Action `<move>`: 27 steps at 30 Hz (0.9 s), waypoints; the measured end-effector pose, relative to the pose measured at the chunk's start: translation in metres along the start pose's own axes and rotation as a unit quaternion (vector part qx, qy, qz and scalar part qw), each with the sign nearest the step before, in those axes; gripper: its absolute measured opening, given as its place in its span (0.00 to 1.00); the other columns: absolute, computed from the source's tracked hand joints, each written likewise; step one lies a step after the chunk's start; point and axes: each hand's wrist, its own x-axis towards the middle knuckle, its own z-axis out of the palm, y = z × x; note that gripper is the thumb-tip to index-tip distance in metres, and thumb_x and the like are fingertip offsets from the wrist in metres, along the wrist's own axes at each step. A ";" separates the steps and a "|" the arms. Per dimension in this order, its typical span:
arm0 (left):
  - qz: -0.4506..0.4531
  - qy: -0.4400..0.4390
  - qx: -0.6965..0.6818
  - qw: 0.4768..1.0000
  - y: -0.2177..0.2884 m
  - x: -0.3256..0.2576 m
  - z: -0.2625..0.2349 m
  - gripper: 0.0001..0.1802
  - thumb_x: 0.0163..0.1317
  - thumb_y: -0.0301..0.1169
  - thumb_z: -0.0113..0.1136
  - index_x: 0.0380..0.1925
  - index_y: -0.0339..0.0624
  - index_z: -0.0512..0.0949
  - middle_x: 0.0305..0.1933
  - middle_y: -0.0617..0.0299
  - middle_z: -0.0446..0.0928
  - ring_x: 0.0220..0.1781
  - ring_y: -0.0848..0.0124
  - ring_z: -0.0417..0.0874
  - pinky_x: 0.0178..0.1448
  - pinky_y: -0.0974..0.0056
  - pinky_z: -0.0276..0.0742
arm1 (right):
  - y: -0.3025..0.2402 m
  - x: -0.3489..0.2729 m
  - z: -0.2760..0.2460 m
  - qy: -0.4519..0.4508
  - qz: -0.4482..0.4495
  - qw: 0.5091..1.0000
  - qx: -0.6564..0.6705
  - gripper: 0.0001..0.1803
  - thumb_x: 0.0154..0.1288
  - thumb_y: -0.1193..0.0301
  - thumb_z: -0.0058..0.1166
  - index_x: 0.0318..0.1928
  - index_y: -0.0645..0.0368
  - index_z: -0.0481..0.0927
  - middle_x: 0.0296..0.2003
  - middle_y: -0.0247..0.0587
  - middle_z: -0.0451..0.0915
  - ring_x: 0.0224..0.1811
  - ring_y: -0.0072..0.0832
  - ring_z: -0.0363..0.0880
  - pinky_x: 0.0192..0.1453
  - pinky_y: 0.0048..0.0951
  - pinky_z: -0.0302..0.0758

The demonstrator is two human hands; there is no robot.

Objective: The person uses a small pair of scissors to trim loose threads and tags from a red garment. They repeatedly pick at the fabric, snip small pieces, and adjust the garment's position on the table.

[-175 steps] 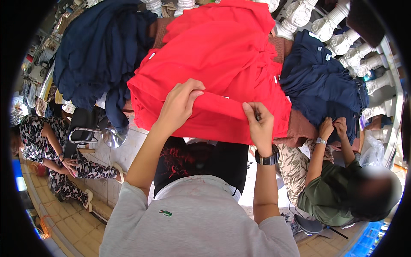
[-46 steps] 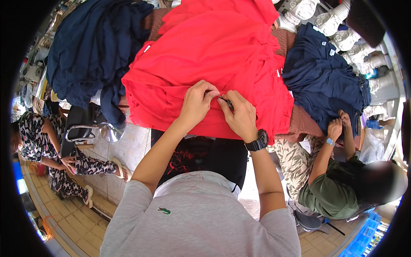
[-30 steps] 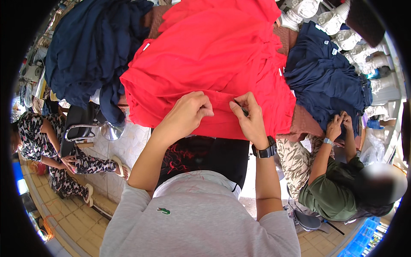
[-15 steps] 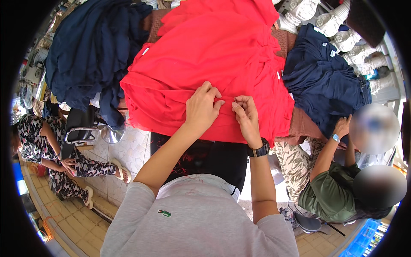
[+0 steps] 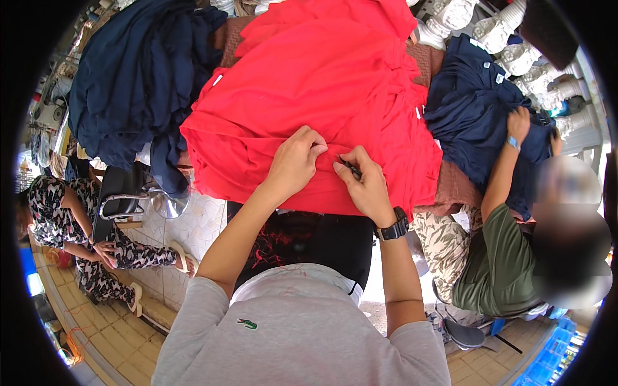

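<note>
Red garments [image 5: 302, 83] lie heaped in front of me, with both hands over their near part. My left hand [image 5: 293, 164] is closed in a pinch at the cloth; whatever lies between its fingertips is too small to make out. A short gap to the right, my right hand [image 5: 368, 186] is curled around a small, thin black tool [image 5: 351, 170], which pokes out between thumb and fingers. The tool's exact kind does not show. On my right wrist sits a black watch [image 5: 393, 226].
Navy garments [image 5: 138, 83] are piled at the left, and more navy garments [image 5: 473, 103] at the right. A co-worker in a green shirt [image 5: 496, 270] reaches onto the right pile. Another person [image 5: 84, 225] sits at the left beside a black chair [image 5: 116, 196]. White ornate posts [image 5: 450, 16] stand behind.
My left fingers have drawn together and moved slightly left and down. My right hand has turned, bringing the black tool into sight. The co-worker's arm has moved farther up the navy pile.
</note>
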 end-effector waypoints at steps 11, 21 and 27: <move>-0.022 -0.019 -0.023 0.999 0.001 0.000 -0.003 0.05 0.67 0.26 0.61 0.35 0.36 0.78 0.38 0.53 0.78 0.40 0.50 0.81 0.44 0.52 0.75 | -0.021 0.012 0.011 0.057 -0.111 0.982 -0.141 0.06 0.69 0.70 0.57 0.38 0.56 0.75 0.32 0.41 0.82 0.28 0.46 0.81 0.28 0.44 0.73; 0.040 -0.102 -0.081 0.991 -0.008 -0.005 -0.022 0.04 0.65 0.25 0.63 0.35 0.37 0.78 0.37 0.53 0.77 0.42 0.53 0.80 0.46 0.54 0.75 | -0.001 0.012 0.008 0.129 -0.072 0.989 -0.011 0.10 0.69 0.67 0.61 0.42 0.59 0.76 0.30 0.43 0.81 0.28 0.36 0.81 0.32 0.37 0.75; 0.051 -0.035 -0.029 0.998 0.022 -0.018 -0.011 0.16 0.57 0.27 0.71 0.45 0.39 0.78 0.41 0.58 0.74 0.42 0.62 0.80 0.44 0.59 0.78 | 0.023 0.005 -0.004 0.100 -0.016 0.989 0.111 0.19 0.60 0.76 0.69 0.48 0.61 0.75 0.32 0.38 0.81 0.34 0.21 0.79 0.35 0.25 0.73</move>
